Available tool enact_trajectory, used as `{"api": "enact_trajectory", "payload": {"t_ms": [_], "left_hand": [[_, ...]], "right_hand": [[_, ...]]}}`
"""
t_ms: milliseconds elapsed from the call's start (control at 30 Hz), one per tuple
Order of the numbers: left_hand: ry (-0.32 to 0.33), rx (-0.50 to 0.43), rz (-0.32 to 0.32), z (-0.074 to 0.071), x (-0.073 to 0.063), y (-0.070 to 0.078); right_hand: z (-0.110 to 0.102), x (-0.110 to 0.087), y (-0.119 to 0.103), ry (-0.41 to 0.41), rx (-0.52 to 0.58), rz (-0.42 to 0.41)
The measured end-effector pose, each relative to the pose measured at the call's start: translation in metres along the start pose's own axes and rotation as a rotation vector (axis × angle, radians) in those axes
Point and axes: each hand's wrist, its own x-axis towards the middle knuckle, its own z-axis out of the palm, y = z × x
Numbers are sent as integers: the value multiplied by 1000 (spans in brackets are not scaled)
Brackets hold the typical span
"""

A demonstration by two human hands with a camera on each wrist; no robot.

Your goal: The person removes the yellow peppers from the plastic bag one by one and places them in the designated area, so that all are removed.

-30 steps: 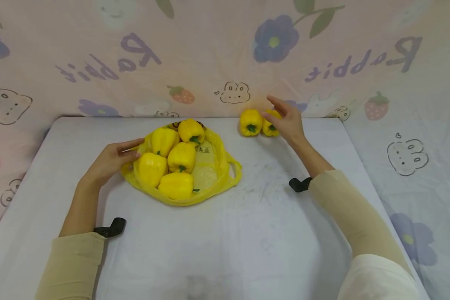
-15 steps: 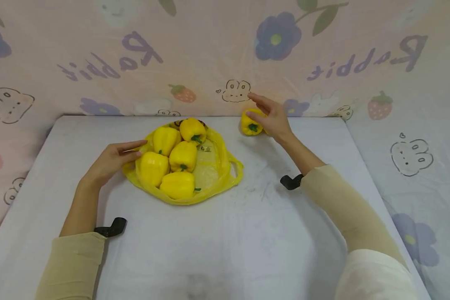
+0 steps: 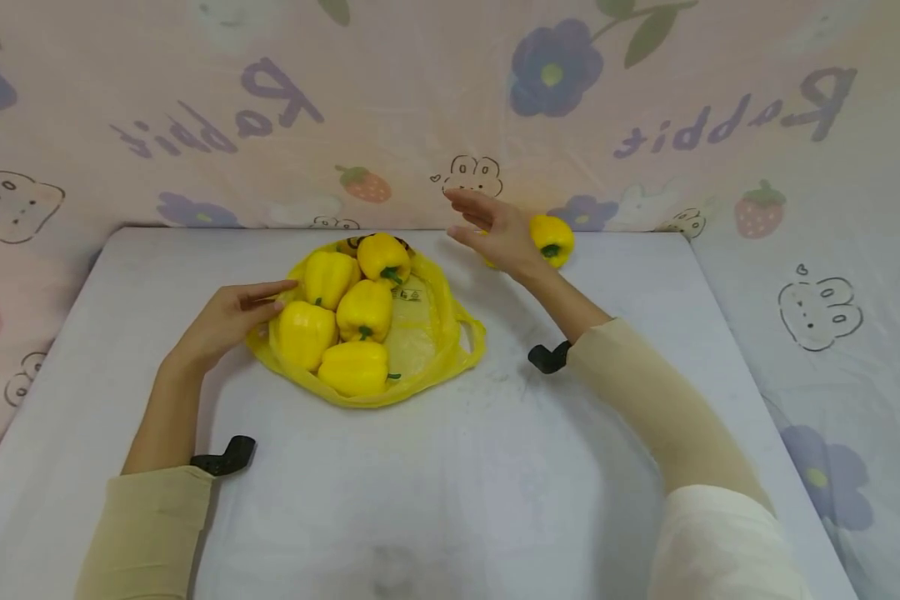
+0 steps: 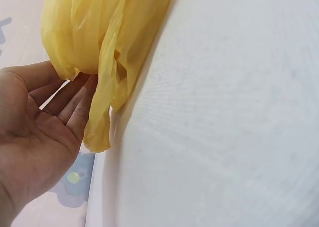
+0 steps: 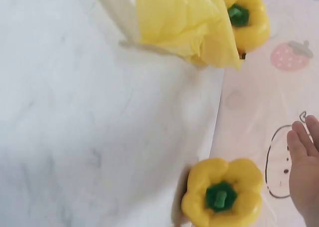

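Note:
Several yellow bell peppers (image 3: 365, 310) lie inside a yellow plastic bag (image 3: 453, 342), whose mouth is spread wide. At the bag's left rim is my left hand (image 3: 228, 321), fingers touching the plastic. The left wrist view shows its palm, with fairly straight fingers partly hidden behind the bag (image 4: 102, 42). My right hand (image 3: 498, 233) hovers near the table's back edge, fingers extended and holding nothing. It hides most of one loose yellow bell pepper; another bell pepper (image 3: 551, 240) stands just right of it. In the right wrist view, a bell pepper (image 5: 244, 177) shows its green stem, apart from the fingers.
A white-covered table (image 3: 450, 483) lies beneath everything. A patterned cloth (image 3: 412, 100) with rabbits, flowers and strawberries hangs directly behind its back edge. The bag's loop handle (image 3: 474, 337) sticks out to the right. Black wrist mounts (image 3: 228, 457) stick out from both forearms.
My right hand has moved left, from in front of the right loose pepper to in front of the left one, uncovering the right pepper. My left hand, the bag and its peppers stay in place.

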Motion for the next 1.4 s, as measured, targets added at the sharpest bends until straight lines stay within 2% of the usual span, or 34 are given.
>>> {"api": "enact_trajectory", "payload": {"t_ms": [333, 567, 867, 1000, 1267, 1400], "left_hand": [[9, -25, -28, 0, -1, -1], [16, -28, -64, 0, 1, -2], [33, -30, -56, 0, 1, -1], [30, -32, -62, 0, 1, 0], [30, -26, -66, 0, 2, -2], [26, -33, -69, 0, 3, -2]], "right_hand": [[27, 15, -2, -63, -3, 9], [42, 30, 29, -146, -16, 40], [57, 38, 41, -237, -11, 115], [63, 41, 46, -252, -30, 142], [74, 44, 48, -270, -141, 151], [78, 44, 49, -284, -182, 201]]}}
